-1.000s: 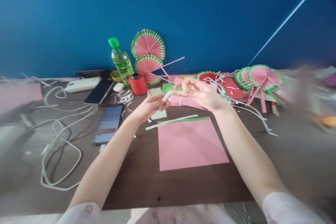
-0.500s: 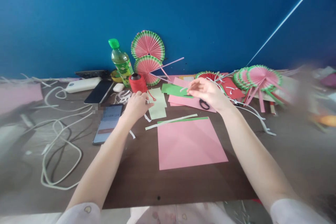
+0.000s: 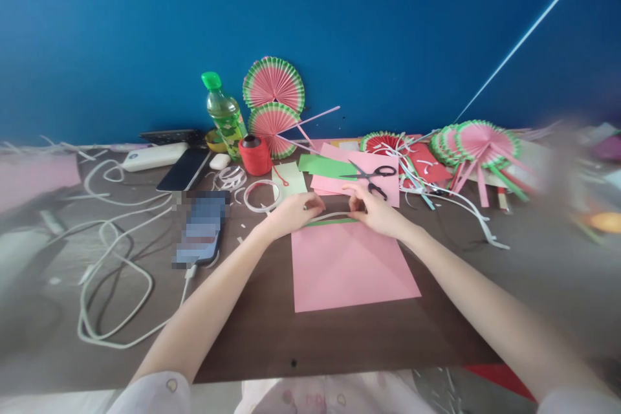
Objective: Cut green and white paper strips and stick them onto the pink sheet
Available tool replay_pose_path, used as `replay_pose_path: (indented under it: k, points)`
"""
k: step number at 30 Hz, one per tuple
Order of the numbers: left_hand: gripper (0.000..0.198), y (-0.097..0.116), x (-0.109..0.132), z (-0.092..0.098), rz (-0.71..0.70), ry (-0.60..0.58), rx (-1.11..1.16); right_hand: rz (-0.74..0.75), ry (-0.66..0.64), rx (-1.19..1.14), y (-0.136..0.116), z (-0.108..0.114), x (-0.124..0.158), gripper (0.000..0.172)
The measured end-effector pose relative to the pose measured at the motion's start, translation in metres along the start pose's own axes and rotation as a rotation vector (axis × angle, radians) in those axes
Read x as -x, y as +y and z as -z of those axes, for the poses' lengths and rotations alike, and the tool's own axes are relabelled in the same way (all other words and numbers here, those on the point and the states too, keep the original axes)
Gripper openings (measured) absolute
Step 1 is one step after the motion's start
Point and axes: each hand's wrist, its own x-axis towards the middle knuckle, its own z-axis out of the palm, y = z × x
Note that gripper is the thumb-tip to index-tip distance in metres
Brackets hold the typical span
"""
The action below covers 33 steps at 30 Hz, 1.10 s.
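My left hand (image 3: 295, 213) is closed, its fingertips pinching a pale paper strip (image 3: 334, 215) near its left part. My right hand (image 3: 377, 212) pinches the same strip farther right, so the strip bows slightly between the two hands. Just below lies a pink sheet (image 3: 354, 265) with a green band (image 3: 334, 222) along its far edge. Whether the strip touches that band I cannot tell. Beyond my right hand, black-handled scissors (image 3: 371, 176) rest partly open on pink paper. A roll of tape (image 3: 262, 196) lies left of my left hand.
Behind stand a red thread spool (image 3: 255, 155), a green-capped bottle (image 3: 226, 116) and pleated pink-green paper fans (image 3: 273, 81). More fans (image 3: 488, 142) and loose white strips (image 3: 466, 207) lie right. Phones (image 3: 201, 226) and a white cable (image 3: 150, 284) are left.
My left hand has moved right and nearer from beside the spool, where the tape roll now lies. My right hand has come down from above the scissors. Both now grip the pale strip.
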Motion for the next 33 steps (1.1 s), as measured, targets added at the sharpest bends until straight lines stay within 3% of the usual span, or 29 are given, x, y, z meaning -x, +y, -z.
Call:
replay_pose_path:
  k: [4, 9, 14, 16, 19, 23, 33]
  points:
    - [0.015, 0.008, 0.002, 0.002, 0.008, -0.015, 0.042, -0.026, -0.068, -0.238, -0.017, 0.009, -0.012, 0.06]
    - [0.021, 0.009, 0.0, 0.001, 0.089, -0.126, 0.269, 0.055, -0.02, -0.264, -0.045, 0.015, -0.034, 0.054]
    - [0.018, 0.006, -0.003, 0.005, 0.224, 0.022, 0.635, 0.086, 0.402, -0.366, -0.062, 0.02, -0.055, 0.024]
    - [0.017, 0.006, -0.003, 0.008, 0.255, 0.06, 0.736, 0.087, 0.468, -0.495, -0.065, 0.022, -0.059, 0.021]
    - [0.016, 0.005, -0.004, 0.01, 0.25, 0.089, 0.836, 0.086, 0.428, -0.565, -0.069, 0.021, -0.06, 0.027]
    - [0.015, 0.004, -0.005, 0.007, 0.183, 0.102, 0.904, 0.063, 0.37, -0.459, -0.071, 0.017, -0.058, 0.032]
    - [0.022, 0.01, -0.004, 0.006, 0.12, 0.071, 0.911, 0.056, 0.317, -0.51, -0.069, 0.008, -0.06, 0.027]
